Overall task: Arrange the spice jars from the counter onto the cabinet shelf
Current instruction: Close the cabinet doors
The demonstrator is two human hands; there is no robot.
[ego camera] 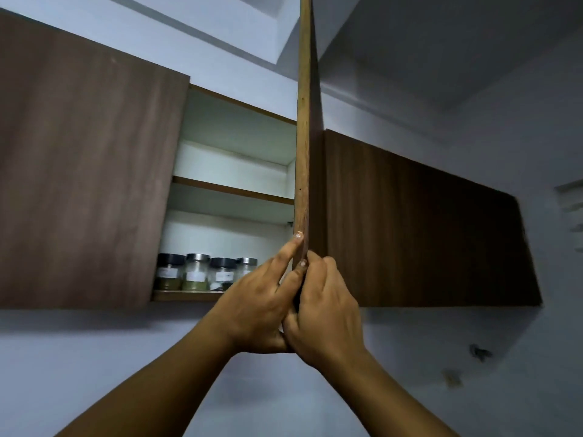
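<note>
4 spice jars (206, 274) stand in a row on the bottom shelf (186, 294) of the open wall cabinet (230, 171), at its left end, each touching or just beside the next; they are clear glass with round lids, the 1st and 3rd from the left dark, the 2nd and 4th silvery; the 1st and 2nd hold a band of greenish-brown powder at the base, and pale labels sit on their fronts, too blurred to read; the 4th is partly hidden behind the left hand. The upper shelf (233, 190) above them is brown-edged with a white interior behind it. The cabinet door (303, 137) is seen edge-on, swung out toward the camera; the left hand (262, 298) presses its left face with the forefinger stretched up along the edge, and the right hand (321, 307) has its fingers (310, 258) closed on the right side, so both hands clamp the door's lower corner between them, touching each other below it.
</note>
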